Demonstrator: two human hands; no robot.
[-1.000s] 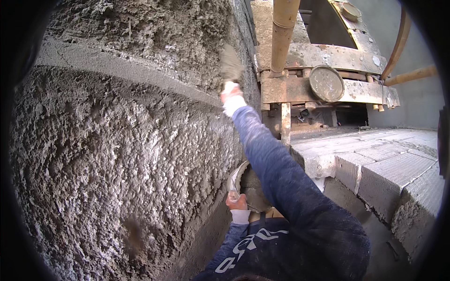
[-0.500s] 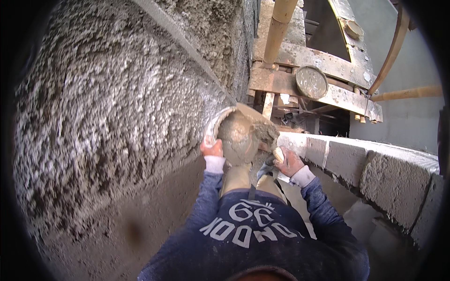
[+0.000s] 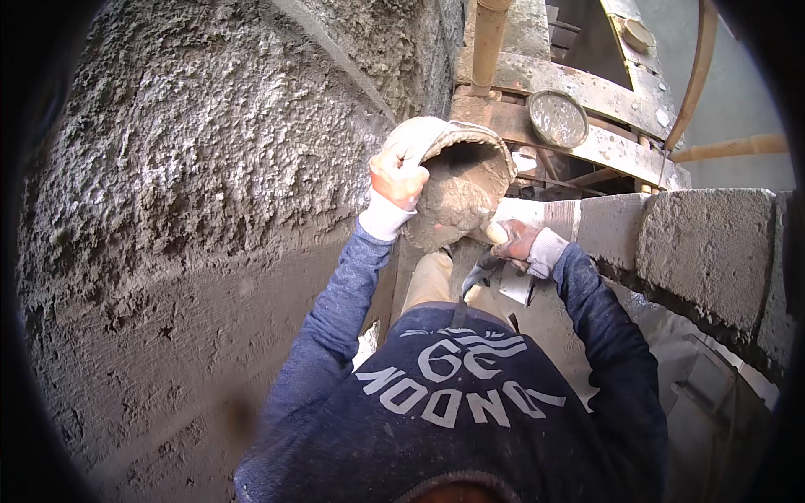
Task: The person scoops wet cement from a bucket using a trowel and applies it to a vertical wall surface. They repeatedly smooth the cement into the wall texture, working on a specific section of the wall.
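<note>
My left hand (image 3: 397, 178) grips a pale, mortar-caked bucket (image 3: 417, 134) by its side and holds it tipped, its mouth facing me. Wet grey mortar (image 3: 453, 201) fills the lower part of the mouth and bulges out over the lip. Just right of it, my right hand (image 3: 518, 243) is closed around the pale handle of a trowel (image 3: 495, 231). Mortar and the bucket hide the trowel's blade, so I cannot tell whether it lies inside or under the lip.
A rough mortar-covered wall (image 3: 193, 151) rises on my left, smoother lower down. To the right runs a low block wall (image 3: 704, 251). Ahead are scaffold planks (image 3: 503, 121) with bamboo poles (image 3: 489, 50), gaps between boards and a round tub (image 3: 558, 119) of mortar.
My left hand has raised the bucket away from me and tipped it more, showing its dark inside. My right hand has moved slightly up with the trowel. The view has shifted a little.
</note>
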